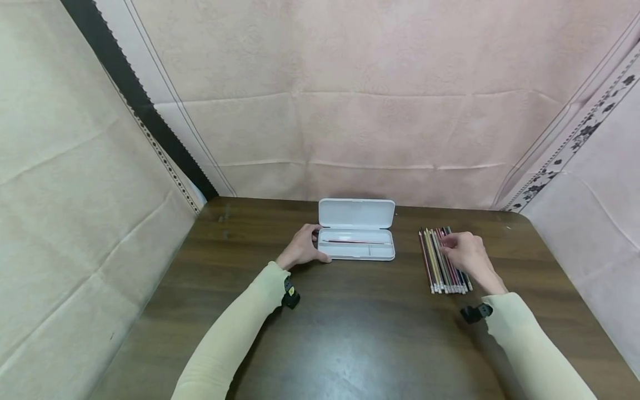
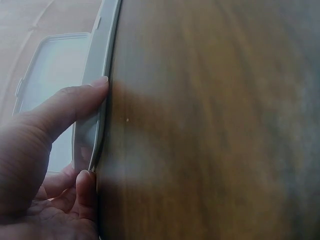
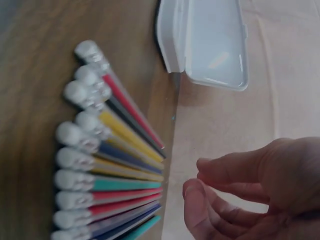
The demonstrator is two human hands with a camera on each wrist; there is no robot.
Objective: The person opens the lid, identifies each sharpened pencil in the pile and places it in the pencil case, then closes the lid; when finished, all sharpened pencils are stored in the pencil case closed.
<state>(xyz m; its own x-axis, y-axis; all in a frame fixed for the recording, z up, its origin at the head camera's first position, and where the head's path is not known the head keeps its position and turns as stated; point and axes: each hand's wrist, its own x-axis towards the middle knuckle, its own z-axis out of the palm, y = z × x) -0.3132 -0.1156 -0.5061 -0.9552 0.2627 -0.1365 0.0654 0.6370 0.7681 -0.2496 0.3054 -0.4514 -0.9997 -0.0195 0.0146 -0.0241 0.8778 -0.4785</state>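
Observation:
An open white pencil case (image 1: 356, 251) lies at the table's far middle, lid (image 1: 356, 213) tilted back, with a red pencil (image 1: 355, 241) in its tray. My left hand (image 1: 316, 245) grips the case's left end. In the left wrist view its thumb (image 2: 70, 107) and a fingertip (image 2: 85, 182) pinch the case's edge (image 2: 100, 60). A row of several coloured pencils (image 1: 439, 261) with white eraser ends lies to the right. My right hand (image 1: 446, 241) hovers over their far ends. Its fingers (image 3: 220, 167) are loosely curled and hold nothing beside the pencils (image 3: 110, 165).
The dark wooden table (image 1: 350, 333) is enclosed by pink and cream cloth walls at the back and both sides. The case's lid (image 3: 210, 40) stands just before the back cloth.

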